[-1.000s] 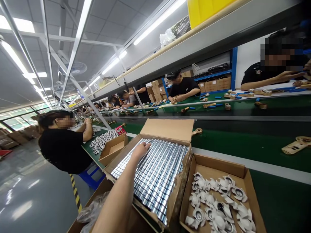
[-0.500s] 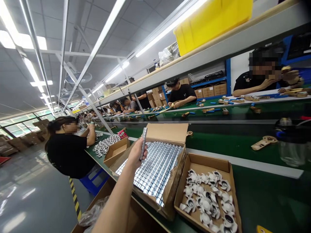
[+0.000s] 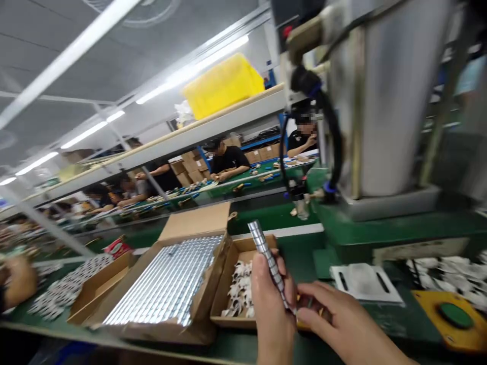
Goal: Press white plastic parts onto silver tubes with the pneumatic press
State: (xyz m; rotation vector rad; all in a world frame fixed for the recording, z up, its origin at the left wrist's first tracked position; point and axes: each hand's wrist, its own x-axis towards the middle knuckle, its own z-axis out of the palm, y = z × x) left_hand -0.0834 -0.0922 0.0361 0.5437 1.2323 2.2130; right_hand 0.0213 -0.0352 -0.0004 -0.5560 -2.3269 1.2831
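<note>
My left hand [image 3: 272, 299] is closed round a shiny metal rod made of stacked silver cylinders [image 3: 262, 246], which tilts up and to the left. My right hand [image 3: 335, 319] meets it from the right, fingers pinched at the rod's lower end. Both hands hover over the green bench in front of a cardboard box of white plastic parts [image 3: 239, 289]. Left of that stands a larger open cardboard box filled with rows of silver cylinders [image 3: 167, 284].
A big grey machine with black hoses [image 3: 380, 101] stands on a green base at the right. A white plate [image 3: 361, 279] and a yellow fixture with a green disc [image 3: 452, 317] lie before it. Other people work along the green conveyor [image 3: 266, 215]. A yellow bin [image 3: 224, 91] sits on the shelf.
My view has swung right. My left hand carried the rod away from the box of cylinders toward me, and my right hand has come in and taken its lower end.
</note>
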